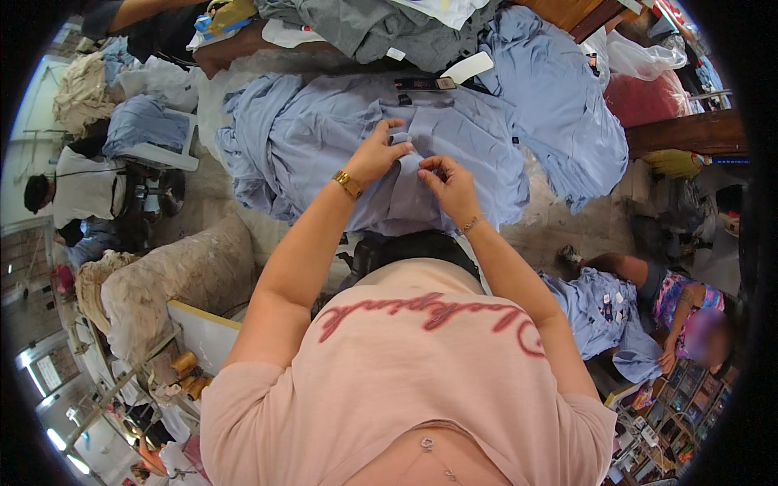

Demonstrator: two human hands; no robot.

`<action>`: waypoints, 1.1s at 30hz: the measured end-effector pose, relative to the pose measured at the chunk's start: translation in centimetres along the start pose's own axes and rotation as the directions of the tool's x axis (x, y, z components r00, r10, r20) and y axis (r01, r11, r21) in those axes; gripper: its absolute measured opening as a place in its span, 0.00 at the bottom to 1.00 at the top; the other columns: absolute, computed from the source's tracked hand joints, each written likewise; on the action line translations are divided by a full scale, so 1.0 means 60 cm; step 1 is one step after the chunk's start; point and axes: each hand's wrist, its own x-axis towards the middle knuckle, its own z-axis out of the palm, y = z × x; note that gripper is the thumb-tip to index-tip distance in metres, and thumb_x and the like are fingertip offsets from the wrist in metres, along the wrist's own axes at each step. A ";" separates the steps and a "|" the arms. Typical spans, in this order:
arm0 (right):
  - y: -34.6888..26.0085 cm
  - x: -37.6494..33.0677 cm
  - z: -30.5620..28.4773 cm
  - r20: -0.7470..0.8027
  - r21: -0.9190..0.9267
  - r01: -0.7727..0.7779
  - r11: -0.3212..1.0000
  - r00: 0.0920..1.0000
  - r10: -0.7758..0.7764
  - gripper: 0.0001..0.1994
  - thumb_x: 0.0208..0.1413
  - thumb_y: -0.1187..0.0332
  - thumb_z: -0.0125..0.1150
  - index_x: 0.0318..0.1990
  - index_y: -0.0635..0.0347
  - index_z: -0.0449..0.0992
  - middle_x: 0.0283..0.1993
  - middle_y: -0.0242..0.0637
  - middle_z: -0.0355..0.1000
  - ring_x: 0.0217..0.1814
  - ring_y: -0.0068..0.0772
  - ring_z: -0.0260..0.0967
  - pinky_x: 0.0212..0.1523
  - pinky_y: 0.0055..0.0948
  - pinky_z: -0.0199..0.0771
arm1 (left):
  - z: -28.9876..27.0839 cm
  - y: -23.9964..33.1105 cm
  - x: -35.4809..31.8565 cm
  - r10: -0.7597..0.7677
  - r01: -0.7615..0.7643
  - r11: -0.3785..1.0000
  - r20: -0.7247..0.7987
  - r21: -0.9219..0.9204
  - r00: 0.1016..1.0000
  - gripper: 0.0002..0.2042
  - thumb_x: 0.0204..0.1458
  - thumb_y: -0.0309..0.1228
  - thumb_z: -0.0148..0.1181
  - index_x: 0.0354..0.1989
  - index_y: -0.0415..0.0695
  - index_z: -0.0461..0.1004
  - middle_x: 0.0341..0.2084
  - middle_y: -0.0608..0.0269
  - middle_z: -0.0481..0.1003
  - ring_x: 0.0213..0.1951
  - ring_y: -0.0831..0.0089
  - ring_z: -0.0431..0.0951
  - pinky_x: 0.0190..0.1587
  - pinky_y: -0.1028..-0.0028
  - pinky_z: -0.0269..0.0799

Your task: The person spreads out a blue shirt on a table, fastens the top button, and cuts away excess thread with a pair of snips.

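Note:
A light blue shirt lies spread before me on a heap of similar blue cloth, its front opening turned towards me. My left hand, with a gold watch on the wrist, grips the shirt's front edge, the thumb lying on the cloth and the index finger stretched out. Just to the right and slightly nearer, my right hand pinches the same front strip between thumb and curled fingers. Whether a small part is in that pinch cannot be made out. A dark tag lies by the shirt's collar.
More blue garments hang over the right side, and grey cloth is piled beyond. A large stuffed sack stands at left. A white chair holds blue cloth. At right, another person handles blue garments; someone sits at far left.

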 end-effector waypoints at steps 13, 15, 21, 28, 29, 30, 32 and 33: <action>-0.042 0.014 -0.015 0.046 0.238 -0.207 0.949 0.978 0.202 0.05 0.51 0.74 0.54 0.34 0.65 0.72 0.26 0.31 0.71 0.22 0.16 0.62 0.22 0.18 0.62 | 0.020 0.011 -0.027 0.081 -0.070 0.988 0.079 -0.139 0.994 0.35 0.35 0.19 0.65 0.56 0.44 0.57 0.41 0.60 0.68 0.37 0.76 0.70 0.39 0.79 0.67; -0.040 0.016 -0.016 0.073 0.339 -0.266 0.902 0.964 0.257 0.05 0.51 0.74 0.54 0.34 0.66 0.72 0.26 0.29 0.70 0.23 0.16 0.63 0.24 0.18 0.63 | 0.022 0.016 -0.030 0.036 -0.024 0.989 0.076 -0.144 0.996 0.33 0.35 0.20 0.64 0.54 0.43 0.59 0.41 0.58 0.69 0.39 0.72 0.71 0.42 0.75 0.68; -0.031 0.007 0.000 -0.165 -0.012 -0.030 0.999 0.986 0.027 0.04 0.51 0.74 0.53 0.33 0.64 0.72 0.27 0.35 0.70 0.28 0.25 0.66 0.32 0.23 0.66 | 0.058 0.067 -0.070 0.797 -0.420 0.325 -0.006 0.847 0.604 0.30 0.37 0.25 0.61 0.55 0.49 0.61 0.50 0.50 0.64 0.50 0.58 0.65 0.49 0.67 0.62; -0.046 -0.001 0.007 -0.283 0.035 0.016 0.999 0.959 -0.006 0.04 0.51 0.75 0.53 0.33 0.64 0.71 0.27 0.35 0.68 0.27 0.26 0.64 0.30 0.24 0.65 | 0.034 0.033 -0.042 0.361 -0.387 0.847 0.138 0.364 0.922 0.13 0.44 0.32 0.59 0.37 0.41 0.74 0.32 0.51 0.74 0.32 0.61 0.76 0.34 0.72 0.69; -0.041 -0.003 0.007 -0.289 0.059 -0.006 0.998 0.957 0.023 0.03 0.51 0.74 0.53 0.33 0.64 0.71 0.26 0.34 0.68 0.26 0.24 0.63 0.28 0.23 0.65 | 0.037 0.027 -0.045 0.354 -0.356 0.859 0.076 0.368 0.932 0.12 0.44 0.33 0.59 0.35 0.39 0.74 0.27 0.51 0.75 0.28 0.62 0.76 0.31 0.73 0.70; -0.039 -0.005 0.008 -0.296 0.082 -0.029 0.996 0.954 0.052 0.03 0.51 0.74 0.53 0.32 0.64 0.71 0.26 0.33 0.67 0.24 0.23 0.62 0.27 0.22 0.64 | 0.040 0.023 -0.047 0.346 -0.326 0.870 0.013 0.371 0.938 0.11 0.44 0.34 0.59 0.32 0.38 0.75 0.23 0.52 0.75 0.24 0.63 0.76 0.29 0.74 0.70; -0.041 -0.008 0.012 -0.267 0.324 -0.114 0.939 0.941 0.207 0.03 0.52 0.73 0.53 0.32 0.63 0.71 0.26 0.30 0.67 0.21 0.18 0.59 0.23 0.18 0.61 | 0.046 0.018 -0.048 0.338 -0.314 0.891 -0.017 0.329 0.941 0.12 0.43 0.34 0.60 0.31 0.38 0.75 0.21 0.54 0.75 0.22 0.68 0.75 0.27 0.75 0.68; -0.044 -0.009 0.015 -0.239 0.438 -0.152 0.886 0.930 0.278 0.03 0.52 0.73 0.53 0.32 0.63 0.70 0.25 0.28 0.66 0.19 0.16 0.58 0.20 0.16 0.60 | 0.049 0.015 -0.048 0.334 -0.309 0.900 -0.033 0.308 0.942 0.12 0.43 0.34 0.60 0.30 0.37 0.75 0.20 0.55 0.75 0.21 0.70 0.75 0.26 0.76 0.68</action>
